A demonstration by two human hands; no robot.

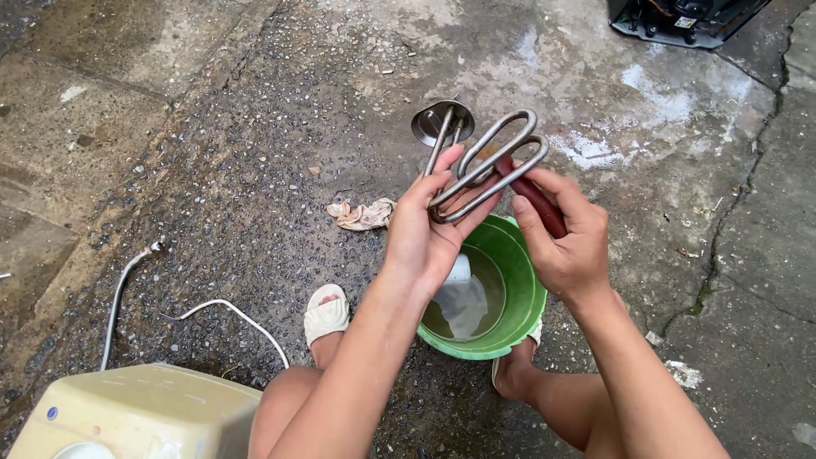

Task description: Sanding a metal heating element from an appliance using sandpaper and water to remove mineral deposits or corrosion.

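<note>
My left hand (425,229) grips a metal heating element (484,161), a set of bent steel loops fixed to a round flange (438,121) at its far end. It is held above a green bucket (523,297). My right hand (565,238) holds a dark red tool handle (537,200) whose tip rests against the loops near their middle. The tool's working end is hidden behind the loops.
The bucket holds murky water and a white cloth (463,297). A crumpled rag (363,213) lies on the wet concrete. A cream appliance casing (144,412) sits at lower left beside a white cable (229,310) and a hose (119,293). A dark machine (684,19) stands at top right.
</note>
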